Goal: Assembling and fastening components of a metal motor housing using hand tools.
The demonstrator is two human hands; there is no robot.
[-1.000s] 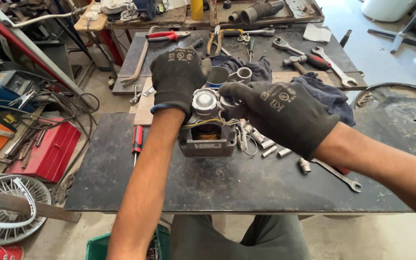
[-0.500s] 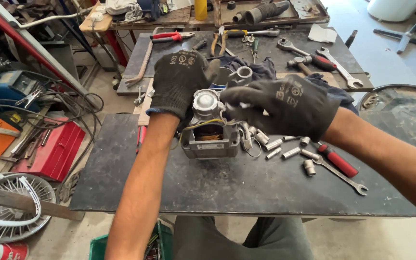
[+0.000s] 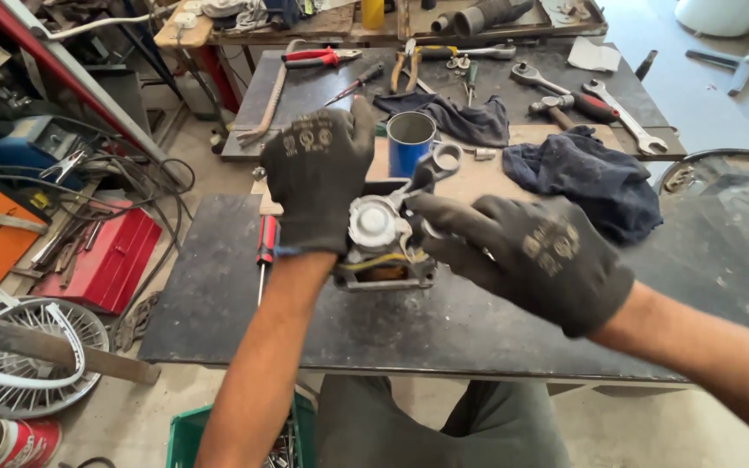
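Motor housing (image 3: pixel 383 269), a grey metal block with a rounded silver cap on top and yellow wire showing in the opening on its near side, is held just above the dark metal surface (image 3: pixel 218 303). It's gripped by the left hand (image 3: pixel 315 173) in a black work glove, fingers wrapped round its far left side. The right hand (image 3: pixel 522 251), gloved the same, is closed on a shiny ring spanner (image 3: pixel 431 169) whose ring end sticks up above the cap; the exact spot where the tool meets the housing can't be made out.

Containers-wise: a blue tin can (image 3: pixel 410 141) is stood upright just behind the housing, open at the top, and nothing can be seen inside it from here. A green plastic crate (image 3: pixel 185 442) is sat on the floor under the near edge, with what looks like metal bits in it. A red toolbox (image 3: pixel 110 260) is lying on the floor to the left, lid shut.

A red-handled screwdriver (image 3: pixel 265 243) is laid just left of the left wrist, and a dark blue rag (image 3: pixel 591 178) is bunched up to the right.
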